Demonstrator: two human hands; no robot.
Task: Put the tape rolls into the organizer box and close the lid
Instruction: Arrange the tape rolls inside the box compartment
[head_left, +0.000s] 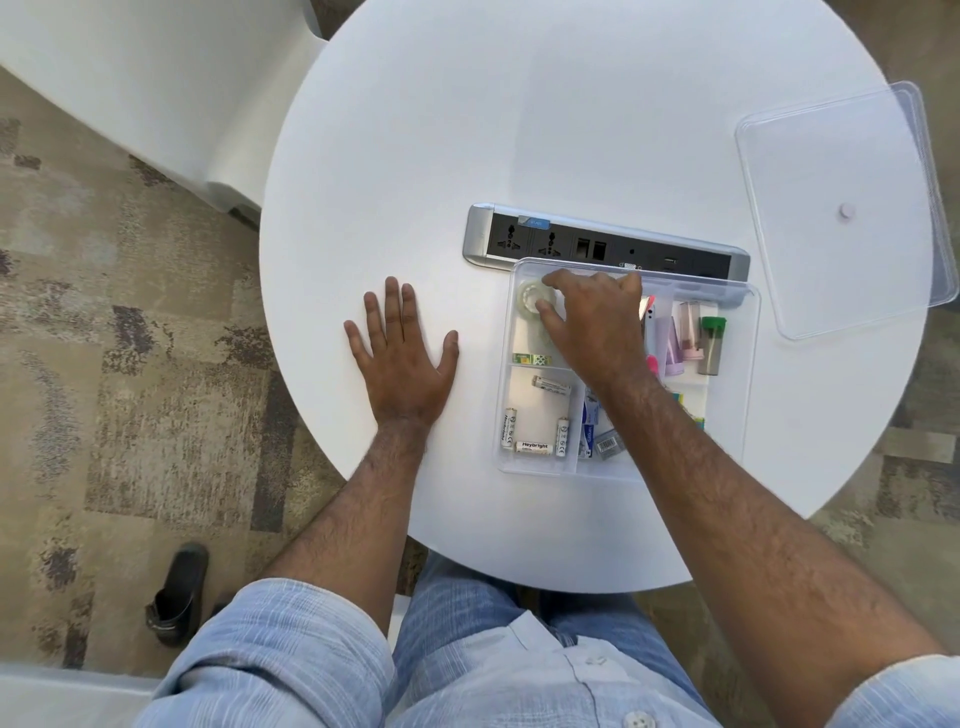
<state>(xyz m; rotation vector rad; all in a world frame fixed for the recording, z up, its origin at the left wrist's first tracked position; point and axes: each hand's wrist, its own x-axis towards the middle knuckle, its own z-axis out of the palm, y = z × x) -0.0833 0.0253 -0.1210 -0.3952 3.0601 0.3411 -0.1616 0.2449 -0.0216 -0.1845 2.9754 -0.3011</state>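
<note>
Rolled-up pale blue sleeves (291, 649) are seen at the bottom edge, with both bare forearms extended over the round white table (415, 156). The left hand (402, 353) is laid flat on the tabletop, palm down, fingers spread and pointing away from the person; nothing is held by it. It is positioned just left of the clear organizer box (748, 395), without contact.

The right hand (597, 322) is reached into the box's far-left compartment. Its fingers are curled loosely and are closed around a clear tape roll (535, 299), which lies flat with its hole facing upward, close to the far-left corner of the box. A second clear roll may be located beneath the palm, but this cannot be confirmed. A patterned green tape strip (532, 358) is aligned along the compartment's near divider, long axis running left to right.

Batteries (535, 447) are stored in the near-left compartment. The long axis of the box runs left to right, with its far wall against a power strip (602, 241). The clear lid (841, 208) is laid flat, well apart, at the table's far-right edge, overhanging it.
</note>
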